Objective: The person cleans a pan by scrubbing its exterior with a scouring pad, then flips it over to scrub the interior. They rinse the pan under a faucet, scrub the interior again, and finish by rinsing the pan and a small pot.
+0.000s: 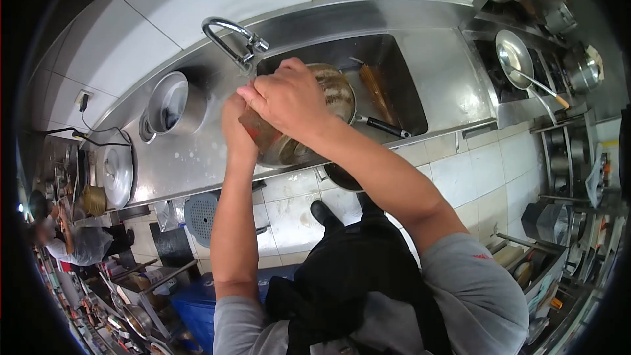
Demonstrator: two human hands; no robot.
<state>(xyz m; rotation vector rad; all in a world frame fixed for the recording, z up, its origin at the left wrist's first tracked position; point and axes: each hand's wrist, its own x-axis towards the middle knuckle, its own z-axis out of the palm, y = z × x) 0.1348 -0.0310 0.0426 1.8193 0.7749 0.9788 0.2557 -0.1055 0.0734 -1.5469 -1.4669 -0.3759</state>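
Over the sink's left part, my left hand [238, 120] and my right hand [287, 97] are pressed together below the faucet [227, 36]. A brownish, worn piece [258, 130] with some red on it sticks out between them; its material is unclear. Both hands have their fingers closed around it. Beneath and to the right of them a round pan [337, 92] with brown stains lies in the dark sink [401, 72], its black handle [383, 126] reaching over the front edge. A bundle of thin brown sticks [376, 92] stands against the sink's inside.
A metal pot [172, 104] and a lidded pot [118, 174] stand on the left counter. On the right, a wok [514, 56] with a ladle sits on the stove. Another person [82, 243] is at the far left. Below the counter hangs a perforated grey item [202, 215].
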